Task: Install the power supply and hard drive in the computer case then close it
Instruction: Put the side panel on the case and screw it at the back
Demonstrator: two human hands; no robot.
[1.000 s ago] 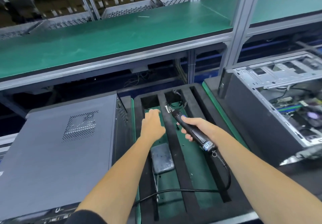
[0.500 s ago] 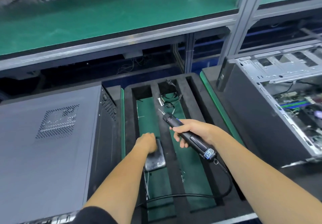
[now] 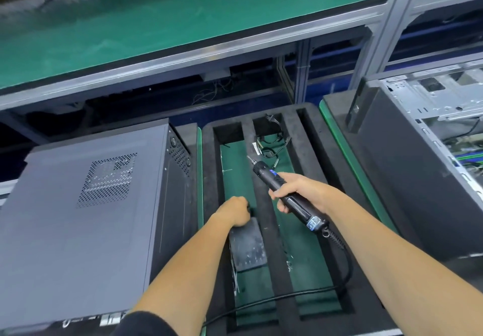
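Note:
A closed grey computer case [image 3: 86, 205] lies flat on the left. An open case [image 3: 423, 168] with bare metal bays and wiring lies on the right. Between them sits a black foam tray [image 3: 209, 168] with long slots over green mat. My left hand [image 3: 235, 211] is curled into a fist at the far end of a flat grey block [image 3: 248, 247] in the tray's left slot; anything inside the fist is hidden. My right hand [image 3: 303, 192] grips a black corded electric screwdriver [image 3: 311, 220], its tip pointing up-left above the tray.
Loose black cables [image 3: 269, 145] lie at the far end of the tray's middle slot. The screwdriver's cord [image 3: 345, 270] loops down across the tray's near end. A green-topped shelf [image 3: 156, 22] on an aluminium frame [image 3: 376, 35] runs behind the cases.
My left hand pulled back from the far end of the slot to the grey block and closed into a fist. The screwdriver stayed in my right hand. The view tilted down.

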